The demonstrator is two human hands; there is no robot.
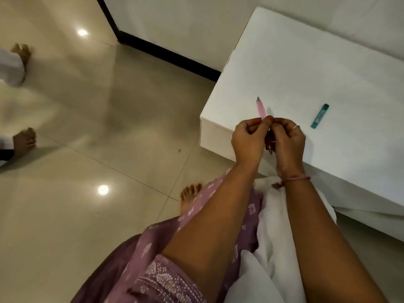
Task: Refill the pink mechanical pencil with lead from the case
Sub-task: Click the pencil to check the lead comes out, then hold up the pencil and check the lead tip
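Observation:
The pink mechanical pencil [261, 108] sticks up and away from between my two hands, its grey tip pointing away from me over the white table [306, 68]. My left hand [248, 139] is closed around the pencil's lower part. My right hand [287, 139] pinches at the pencil's near end, fingertips touching those of the left; what lies between them is hidden. The teal lead case [319, 116] lies flat on the table to the right of my hands, apart from them.
The table's left edge and corner [202, 119] drop to a glossy tiled floor [109, 106]. Another person's bare feet [23, 141] stand at the far left. My own foot [189, 193] and white cloth [271, 215] are below the hands.

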